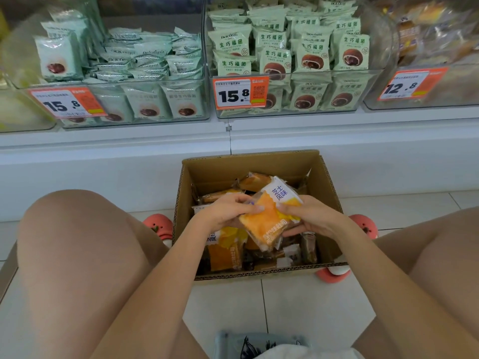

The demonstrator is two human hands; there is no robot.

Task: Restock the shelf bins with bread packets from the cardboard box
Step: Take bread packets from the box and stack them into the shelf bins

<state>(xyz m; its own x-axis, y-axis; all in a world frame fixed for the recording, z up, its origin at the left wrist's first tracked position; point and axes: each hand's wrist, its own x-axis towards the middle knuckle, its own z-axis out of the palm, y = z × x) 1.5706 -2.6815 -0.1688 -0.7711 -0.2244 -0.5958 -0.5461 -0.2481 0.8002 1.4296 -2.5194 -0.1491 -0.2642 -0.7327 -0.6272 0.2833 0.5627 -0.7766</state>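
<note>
A seated person holds an orange-and-white bread packet (269,218) over an open cardboard box (252,164) on the tiled floor, in front of a white shop shelf (116,141). The packet carries blue characters reading 芝士风味 on its white corner; further print along its lower edge is too small to read. The left hand (228,211) pinches the packet's left edge, thumb on top and fingers curled beneath. The right hand (311,216) grips the right side, thumb pressed on the wrapper and fingers wrapped under it. The packet sits tilted between the two hands, just above the loose packets in the box (225,250) (orange ones and some brown ones, too jumbled to count).

On the shelf above stand three clear bins with readable price tags. The left bin (129,120) holds pale green packets and bears a tag (66,103) marked 15.8. The middle bin (298,112) is packed with green packets (313,53) printed "Dicomi"-style lettering and 生巧福团, each showing a chocolate bun; its tag (238,93) also reads 15.8 and has a QR code. The right bin (427,104), blurred, holds yellowish packets behind a tag (409,84) marked 12.8.

Two pink clogs flank the box, the left clog (158,225) near its left wall and the right clog (363,224) beside its right wall.
</note>
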